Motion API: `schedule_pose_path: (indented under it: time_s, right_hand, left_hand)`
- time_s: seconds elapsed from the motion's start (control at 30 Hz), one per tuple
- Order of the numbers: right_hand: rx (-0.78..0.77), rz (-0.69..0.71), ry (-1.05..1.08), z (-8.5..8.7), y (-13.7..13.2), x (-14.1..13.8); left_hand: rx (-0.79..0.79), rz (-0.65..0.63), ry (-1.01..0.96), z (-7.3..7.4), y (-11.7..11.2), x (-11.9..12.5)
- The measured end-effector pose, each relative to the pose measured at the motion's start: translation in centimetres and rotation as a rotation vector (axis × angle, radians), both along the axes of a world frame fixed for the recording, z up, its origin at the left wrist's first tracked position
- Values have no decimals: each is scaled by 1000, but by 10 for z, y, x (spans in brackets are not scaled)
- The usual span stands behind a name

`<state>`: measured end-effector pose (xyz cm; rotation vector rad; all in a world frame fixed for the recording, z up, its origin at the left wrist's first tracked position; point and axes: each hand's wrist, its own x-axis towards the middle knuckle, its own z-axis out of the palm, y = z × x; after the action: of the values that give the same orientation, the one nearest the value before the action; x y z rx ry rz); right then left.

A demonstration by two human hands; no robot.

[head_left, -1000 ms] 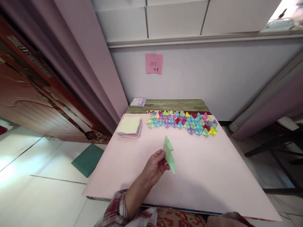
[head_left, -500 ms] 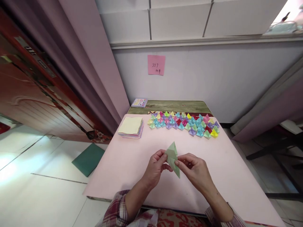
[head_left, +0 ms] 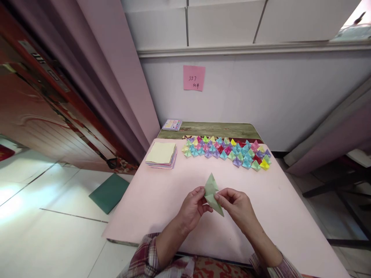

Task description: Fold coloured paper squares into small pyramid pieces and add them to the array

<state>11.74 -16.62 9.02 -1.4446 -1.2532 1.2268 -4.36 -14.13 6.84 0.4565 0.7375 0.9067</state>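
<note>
A pale green sheet of folded paper [head_left: 211, 193] is held up above the pink-covered table [head_left: 156, 193], its pointed ends up and down. My left hand [head_left: 193, 208] grips its left edge, thumb in front and fingers behind. On the other side, my right hand [head_left: 234, 204] pinches the right edge near the middle between thumb and fingertips. Part of the paper's back is hidden by the fingers. Beyond the hands, several small folded paper pieces [head_left: 223, 155] in many colours stand in rows across the table's far part.
A stack of square paper [head_left: 161, 153], pale yellow on top, lies at the table's left. Behind it is a small printed pack [head_left: 172, 124]. A pink note [head_left: 194, 78] is stuck on the wall. A green board [head_left: 109, 193] lies on the floor at left.
The paper has tilted a little, its lower point swinging right and its upper fold opening slightly. Both hands keep their hold with small finger shifts. The view has moved slightly.
</note>
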Motion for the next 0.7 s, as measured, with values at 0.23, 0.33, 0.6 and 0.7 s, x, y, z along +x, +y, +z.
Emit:
schedule_pose_path:
  time_s: [0.23, 0.33, 0.6, 0.7]
  right_hand:
    - [22, -4, -60, -1, 4, 0]
    - [18, 8, -71, -3, 7, 1]
    - [38, -19, -163, -5, 6, -2]
    - [100, -35, -267, -3, 4, -6]
  left_hand:
    - [97, 69, 109, -3, -1, 1]
    - [145, 55, 188, -2, -2, 1]
    - [58, 72, 217, -9, -4, 3]
    - [19, 105, 137, -13, -5, 8]
